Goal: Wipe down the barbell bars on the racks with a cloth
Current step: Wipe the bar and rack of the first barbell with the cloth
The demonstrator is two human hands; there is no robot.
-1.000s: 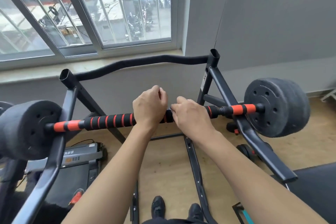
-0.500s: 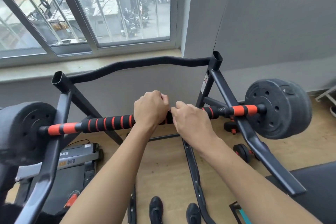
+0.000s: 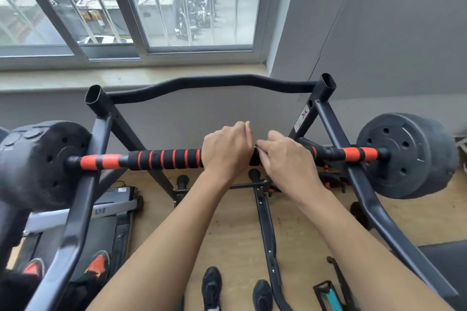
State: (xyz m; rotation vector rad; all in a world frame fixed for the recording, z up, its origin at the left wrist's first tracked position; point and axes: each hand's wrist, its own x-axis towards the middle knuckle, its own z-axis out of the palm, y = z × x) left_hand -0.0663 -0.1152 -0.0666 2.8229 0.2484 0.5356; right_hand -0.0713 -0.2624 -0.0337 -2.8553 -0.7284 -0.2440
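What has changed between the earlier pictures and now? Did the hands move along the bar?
Nothing visibly changed. The left hand and right hand still grip the middle of the barbell bar, side by side, six orange stripes showing left of them. The bar still lies on the rack. Only the view shifted slightly.

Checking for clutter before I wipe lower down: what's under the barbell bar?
Under the barbell bar are wooden floor, the rack's dark base rail and, nearer, two black shoes. A treadmill sits low at the left. The forearms hide some floor.
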